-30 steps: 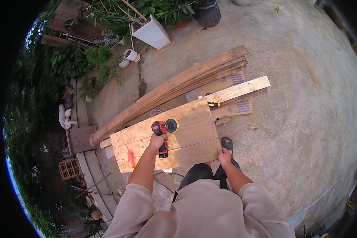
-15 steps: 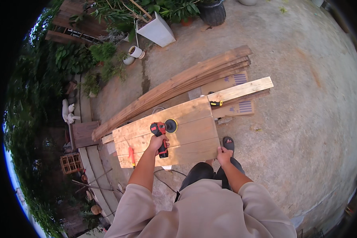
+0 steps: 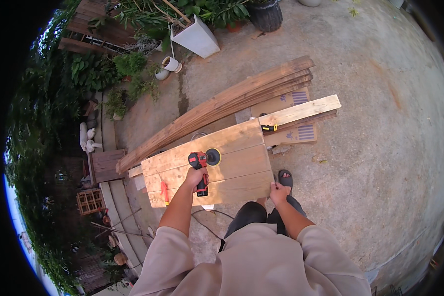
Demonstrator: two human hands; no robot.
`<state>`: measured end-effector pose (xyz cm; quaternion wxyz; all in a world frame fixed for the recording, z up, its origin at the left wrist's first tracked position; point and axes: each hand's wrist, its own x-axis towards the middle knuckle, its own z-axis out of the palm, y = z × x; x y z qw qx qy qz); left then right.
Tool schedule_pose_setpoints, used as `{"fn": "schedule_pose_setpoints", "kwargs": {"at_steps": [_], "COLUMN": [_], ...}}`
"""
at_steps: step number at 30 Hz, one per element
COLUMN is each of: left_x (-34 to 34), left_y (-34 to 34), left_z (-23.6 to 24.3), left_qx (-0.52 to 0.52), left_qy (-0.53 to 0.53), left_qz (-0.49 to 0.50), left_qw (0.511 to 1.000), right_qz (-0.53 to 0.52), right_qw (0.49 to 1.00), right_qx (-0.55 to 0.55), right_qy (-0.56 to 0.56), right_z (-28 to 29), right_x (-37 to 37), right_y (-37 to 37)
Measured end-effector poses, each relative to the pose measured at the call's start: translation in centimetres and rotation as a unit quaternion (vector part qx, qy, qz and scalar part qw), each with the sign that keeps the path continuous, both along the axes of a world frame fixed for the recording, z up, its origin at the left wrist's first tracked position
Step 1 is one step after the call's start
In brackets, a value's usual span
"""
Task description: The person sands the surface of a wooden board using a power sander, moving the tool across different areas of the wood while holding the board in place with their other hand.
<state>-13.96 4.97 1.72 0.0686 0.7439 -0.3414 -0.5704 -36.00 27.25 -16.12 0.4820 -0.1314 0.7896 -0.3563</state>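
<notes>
A red and black cordless drill (image 3: pixel 198 159) is in my left hand (image 3: pixel 196 176), the fingers wrapped round its handle. Fitted to its front, a round black sanding pad (image 3: pixel 213 157) with a yellow rim rests on or just over the wooden panel (image 3: pixel 239 172); the exact contact is hard to see. The panel is made of several planks joined side by side, paler toward its left part. At the panel's near right corner, my right hand (image 3: pixel 279 192) is closed on the edge, thumb on top.
An orange-red clamp (image 3: pixel 164 190) sits at the panel's near left edge. By the far right corner lies a yellow and black handled tool (image 3: pixel 269 128). Long brown boards (image 3: pixel 222 101), a pale plank (image 3: pixel 301 109) and flattened cardboard (image 3: pixel 303 134) lie beyond. A cable (image 3: pixel 207 227) runs near my legs.
</notes>
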Motion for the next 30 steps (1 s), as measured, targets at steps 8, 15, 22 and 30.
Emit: {"fn": "schedule_pose_setpoints", "kwargs": {"at_steps": [8, 15, 22, 30], "left_x": [-0.2, 0.0, 0.2, -0.3], "left_y": [0.6, 0.4, 0.1, 0.4], "left_z": [-1.4, -1.1, -0.8, -0.8], "left_qx": [-0.024, -0.001, -0.005, -0.020], "left_qy": [-0.005, -0.041, -0.043, -0.047], "left_qz": [-0.012, -0.045, -0.065, -0.041], "left_qw": [1.000, 0.998, 0.997, 0.998], "right_qz": [-0.001, 0.013, 0.050, 0.039], "right_qw": [1.000, 1.000, 0.998, 0.999], "right_qx": [0.001, 0.026, 0.023, 0.029], "right_qy": [-0.012, 0.005, 0.039, 0.019], "right_z": [0.0, -0.3, 0.2, 0.1], "right_x": [0.0, 0.2, -0.5, -0.1], "right_y": [0.1, 0.0, 0.2, 0.2]}}
